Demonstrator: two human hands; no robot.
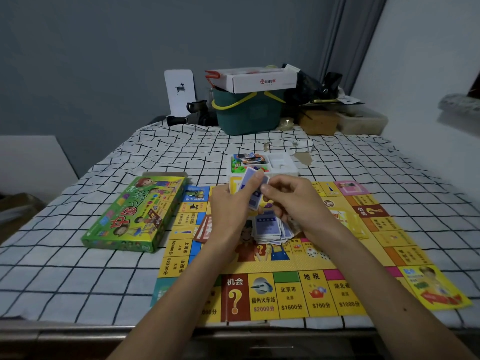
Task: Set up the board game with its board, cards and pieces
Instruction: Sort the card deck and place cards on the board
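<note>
While one board point(291, 294) lies flat, both hands point(259, 201) pinch blue cards point(253, 193).

2 bare forearms point(181, 294), no sleeves

A green basket point(249, 113) carries a white carton point(262, 80) behind.

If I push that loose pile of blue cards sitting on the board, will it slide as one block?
Probably not. The blue card pile is already fanned and uneven, so it would likely spread apart. The game board looks glossy, so cards may skid. They look thin and light.
</note>
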